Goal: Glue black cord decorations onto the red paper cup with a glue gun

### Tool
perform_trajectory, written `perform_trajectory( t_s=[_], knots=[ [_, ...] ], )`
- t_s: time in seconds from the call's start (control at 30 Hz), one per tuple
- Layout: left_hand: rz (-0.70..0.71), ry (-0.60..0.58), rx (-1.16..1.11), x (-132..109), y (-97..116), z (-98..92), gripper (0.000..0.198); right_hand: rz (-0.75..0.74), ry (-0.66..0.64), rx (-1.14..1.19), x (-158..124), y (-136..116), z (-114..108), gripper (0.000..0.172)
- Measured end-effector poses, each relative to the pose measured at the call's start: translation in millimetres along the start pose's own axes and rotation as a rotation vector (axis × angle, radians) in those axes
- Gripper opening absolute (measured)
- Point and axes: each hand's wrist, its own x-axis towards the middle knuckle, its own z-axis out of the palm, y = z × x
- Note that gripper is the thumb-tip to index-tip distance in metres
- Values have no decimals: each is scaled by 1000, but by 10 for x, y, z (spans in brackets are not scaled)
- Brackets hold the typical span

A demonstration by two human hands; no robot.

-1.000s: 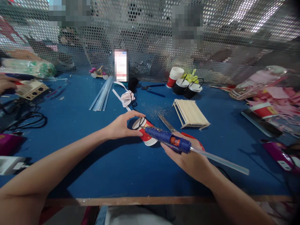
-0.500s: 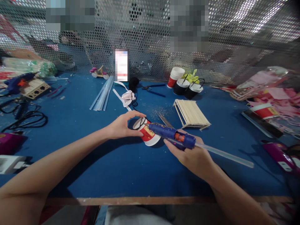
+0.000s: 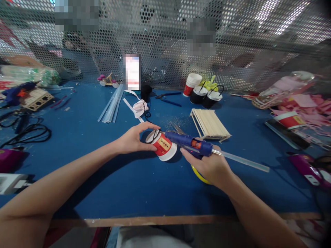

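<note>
as left hand (image 3: 131, 139) holds tipped cup (image 3: 163, 147), glue gun (image 3: 186, 140) above

The paper cup (image 3: 162, 147) lies on its side on the table (image 3: 144, 187), between the fingers of the left hand (image 3: 133, 139) and those of the right hand (image 3: 210, 165). The left fingers close around its far-left end. The glue gun (image 3: 188, 142) sits in the right fingers, with its nozzle at that same end of the cup. A glue stick (image 3: 240, 161) comes out of the gun to the right of the right fingers. The scissors (image 3: 178, 129) lie just beyond the gun, and a stick raft (image 3: 210, 124) lies further beyond the right fingers. A ribbon (image 3: 139, 106) lies beyond the left fingers, with a bundle of rods (image 3: 112, 103) on its left. Three cups (image 3: 199, 90) stand before the mesh wall (image 3: 165, 41).
</note>
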Motion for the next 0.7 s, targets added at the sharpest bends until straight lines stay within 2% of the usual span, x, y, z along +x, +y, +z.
perform_trajectory(
  t_s=[0.43,0.7],
  knots=[
    [-43,20,57,-4,-24,4,56,-33,-26,-74,-136,-2,69,13],
    [-56,22,36,1,17,4,55,1,-57,-8,-169,33,98,4]
  ],
)
